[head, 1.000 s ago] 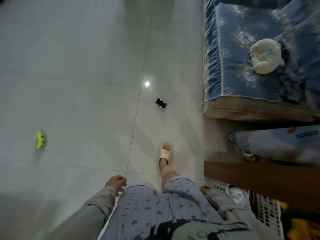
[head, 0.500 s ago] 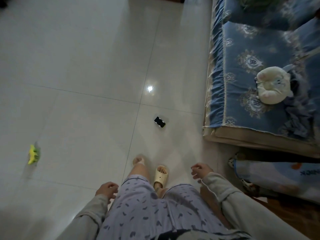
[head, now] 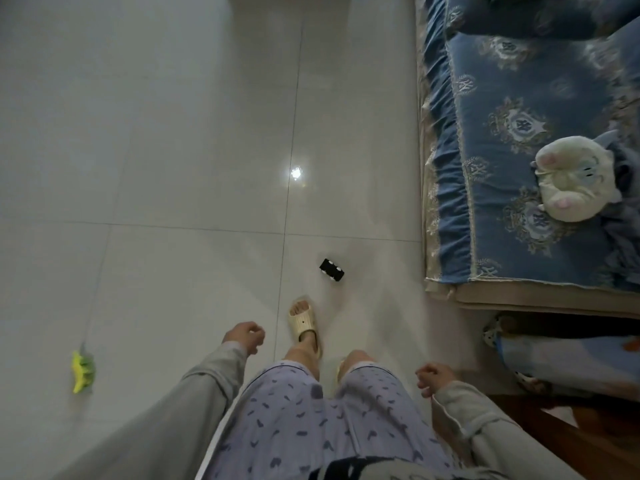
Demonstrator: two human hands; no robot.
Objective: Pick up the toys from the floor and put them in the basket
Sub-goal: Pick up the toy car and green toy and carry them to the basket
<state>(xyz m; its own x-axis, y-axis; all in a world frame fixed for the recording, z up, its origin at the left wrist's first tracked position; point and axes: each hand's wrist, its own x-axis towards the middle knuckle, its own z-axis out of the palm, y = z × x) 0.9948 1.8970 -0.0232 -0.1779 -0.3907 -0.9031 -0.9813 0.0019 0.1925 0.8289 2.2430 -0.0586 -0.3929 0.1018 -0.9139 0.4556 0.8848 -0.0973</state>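
Black toy car [head: 331, 269] on tiled floor [head: 173, 133] near sofa [head: 519, 98]; left hand [head: 243, 336] and right hand [head: 433, 374] loosely curled, empty.

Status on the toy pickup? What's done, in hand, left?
Done: nothing visible; the basket is out of view. In hand: nothing. The left hand and right hand are loosely curled and empty. Left: the black toy car on the floor just ahead of the slippered foot, and the yellow-green toy farther left.
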